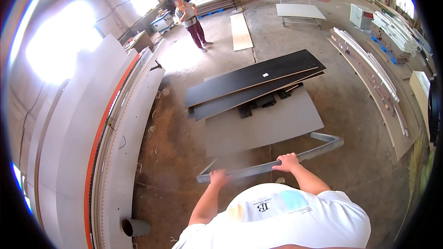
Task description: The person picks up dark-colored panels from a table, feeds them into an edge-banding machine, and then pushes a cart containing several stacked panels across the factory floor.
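Observation:
Both my hands grip a grey metal bar [251, 171], the near side of a frame that runs along the near end of a flat grey board [258, 133]. My left hand [220, 178] is closed over the bar near its left end. Farther right, my right hand [288, 162] is wrapped round the same bar. Beyond the bar, two long black panels [258, 78] lie stacked askew on the grey board. Small black blocks [263, 103] show from under their near edge. What carries the board from below is hidden.
A long white machine with an orange strip [98, 152] runs along my left. At the far left a person [190, 20] stands facing this way. On the right, long strips lie on a low board [369, 83]. A pale panel [241, 32] lies ahead; a trolley [301, 11] stands farther back.

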Action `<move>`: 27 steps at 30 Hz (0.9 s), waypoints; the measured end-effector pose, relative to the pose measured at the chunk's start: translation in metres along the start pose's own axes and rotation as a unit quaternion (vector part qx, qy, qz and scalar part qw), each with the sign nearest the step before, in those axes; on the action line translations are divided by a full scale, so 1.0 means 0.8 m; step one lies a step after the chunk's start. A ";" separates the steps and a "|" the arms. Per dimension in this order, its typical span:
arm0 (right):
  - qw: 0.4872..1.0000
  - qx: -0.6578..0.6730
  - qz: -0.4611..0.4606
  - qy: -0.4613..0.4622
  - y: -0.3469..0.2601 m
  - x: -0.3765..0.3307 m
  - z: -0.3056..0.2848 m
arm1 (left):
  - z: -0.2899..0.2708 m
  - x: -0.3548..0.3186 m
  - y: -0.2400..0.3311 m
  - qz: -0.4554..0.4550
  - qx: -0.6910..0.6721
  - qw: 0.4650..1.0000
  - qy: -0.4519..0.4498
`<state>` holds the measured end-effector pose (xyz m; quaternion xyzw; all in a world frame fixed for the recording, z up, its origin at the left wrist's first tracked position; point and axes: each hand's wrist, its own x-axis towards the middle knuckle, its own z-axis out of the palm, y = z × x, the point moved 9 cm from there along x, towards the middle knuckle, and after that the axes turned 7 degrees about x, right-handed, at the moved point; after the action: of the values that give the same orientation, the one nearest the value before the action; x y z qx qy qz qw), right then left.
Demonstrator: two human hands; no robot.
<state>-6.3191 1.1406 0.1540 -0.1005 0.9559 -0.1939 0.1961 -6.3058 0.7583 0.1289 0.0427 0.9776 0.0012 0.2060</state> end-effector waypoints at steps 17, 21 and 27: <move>0.980 0.024 0.190 0.062 -0.022 -0.132 0.042 | 0.021 -0.078 0.022 0.194 0.006 0.980 -0.050; 0.984 0.039 0.170 0.038 -0.020 -0.153 0.044 | 0.022 -0.087 0.031 0.181 0.009 0.979 -0.093; 0.989 0.011 0.141 0.039 -0.025 -0.160 0.066 | 0.046 -0.086 0.018 0.197 -0.014 0.974 -0.111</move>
<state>-6.1793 1.1394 0.1604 0.0451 0.9654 -0.1786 0.1849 -6.2273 0.7667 0.1227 0.2319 0.9207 0.0504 0.3097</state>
